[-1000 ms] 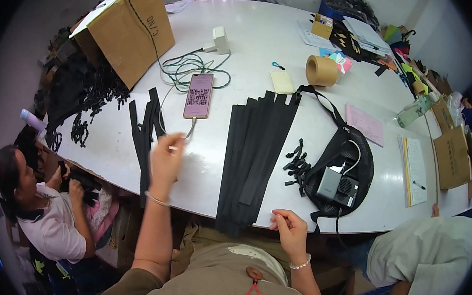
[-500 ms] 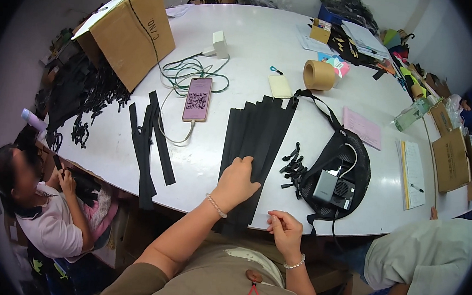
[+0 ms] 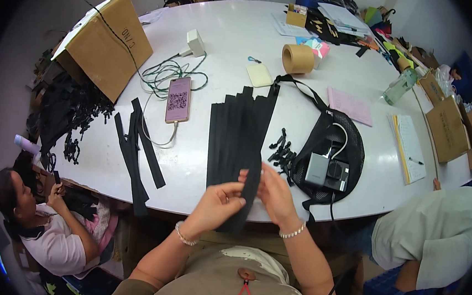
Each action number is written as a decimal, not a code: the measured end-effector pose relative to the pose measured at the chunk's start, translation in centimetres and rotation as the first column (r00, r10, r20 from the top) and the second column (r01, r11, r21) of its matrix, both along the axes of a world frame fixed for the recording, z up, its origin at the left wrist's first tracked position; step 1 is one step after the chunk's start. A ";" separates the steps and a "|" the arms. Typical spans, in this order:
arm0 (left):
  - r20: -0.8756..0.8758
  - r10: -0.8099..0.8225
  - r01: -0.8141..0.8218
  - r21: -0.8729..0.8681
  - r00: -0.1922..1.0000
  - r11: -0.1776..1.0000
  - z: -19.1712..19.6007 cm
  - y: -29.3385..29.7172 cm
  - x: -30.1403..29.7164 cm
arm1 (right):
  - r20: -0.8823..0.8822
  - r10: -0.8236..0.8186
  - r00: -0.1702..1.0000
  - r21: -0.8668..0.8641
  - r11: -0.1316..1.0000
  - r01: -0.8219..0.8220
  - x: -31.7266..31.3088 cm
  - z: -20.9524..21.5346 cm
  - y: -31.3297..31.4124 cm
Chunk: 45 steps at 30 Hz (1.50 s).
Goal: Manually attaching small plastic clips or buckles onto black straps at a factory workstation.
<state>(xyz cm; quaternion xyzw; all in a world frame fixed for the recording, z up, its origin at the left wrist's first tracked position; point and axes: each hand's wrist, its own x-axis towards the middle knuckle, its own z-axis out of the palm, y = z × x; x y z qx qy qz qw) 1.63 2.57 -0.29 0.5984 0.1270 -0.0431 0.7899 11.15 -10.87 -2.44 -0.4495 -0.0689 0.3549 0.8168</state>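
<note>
Near the table's front edge, my left hand (image 3: 216, 204) pinches a flat black strip (image 3: 251, 185) that looks like a zipper, thumb at its near part. My right hand (image 3: 276, 195) is closed on the same strip from the right, its fingertips partly hidden behind it. The strip is raised and bent a little at its near end. Beneath and to the left, a row of similar black strips (image 3: 228, 141) lies side by side, pointing away from me. Several small black pulls (image 3: 284, 154) lie loose to the right of them.
More black strips (image 3: 133, 150) and a charging phone (image 3: 178, 101) lie left. A cardboard box (image 3: 108, 43) stands behind. Right are a black mesh bag (image 3: 353, 143) with a grey device, a tape roll (image 3: 298, 59) and a notebook (image 3: 407, 150). People sit on both sides.
My right hand has come up from the table's edge onto a strip. My left hand has drawn back toward me and grips that strip too. The view has shifted.
</note>
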 end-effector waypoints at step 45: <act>0.024 -0.091 0.088 0.113 0.996 0.990 2.5 -2.6 1.3 | 0.479 -0.066 0.875 -0.274 0.936 0.220 -5.9 2.6 -7.0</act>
